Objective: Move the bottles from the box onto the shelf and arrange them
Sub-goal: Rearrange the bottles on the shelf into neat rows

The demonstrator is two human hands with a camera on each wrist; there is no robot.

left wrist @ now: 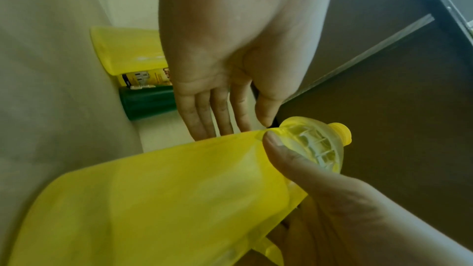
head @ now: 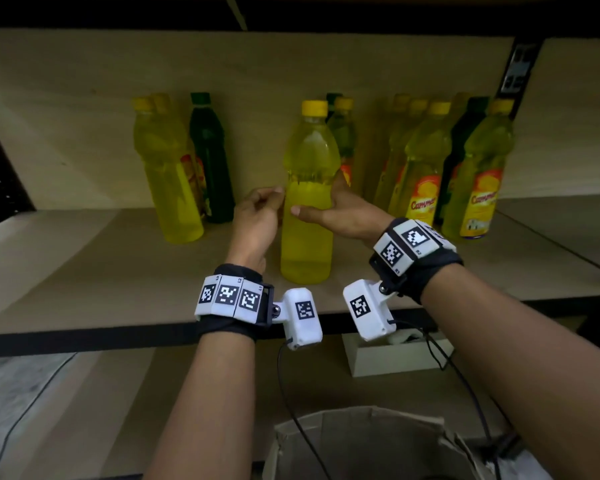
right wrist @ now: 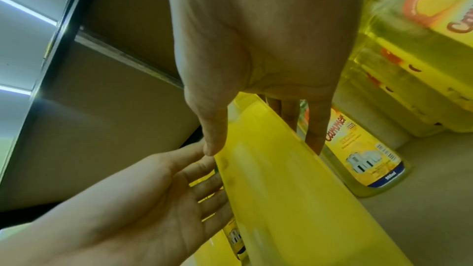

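Note:
A label-less yellow bottle [head: 307, 244] with a yellow cap stands upright on the wooden shelf [head: 84, 271], near its front. My right hand [head: 317, 200] grips it at mid-height, thumb across the front and fingers behind. In the right wrist view the right hand [right wrist: 261, 147] straddles the bottle [right wrist: 281, 199]. My left hand [head: 274, 202] is at the bottle's left side. Its fingers [left wrist: 222, 120] lie fairly straight, with their tips against the bottle [left wrist: 166, 189]. The cardboard box [head: 361, 445] sits open below, its inside hidden.
Yellow bottles [head: 167, 174] and a dark green bottle [head: 210, 161] stand at the back left. Several labelled yellow and green bottles [head: 426, 174] stand at the right, one more [head: 342, 133] behind. A white tray [head: 395, 355] sits on the lower shelf. Cables hang from both wrists.

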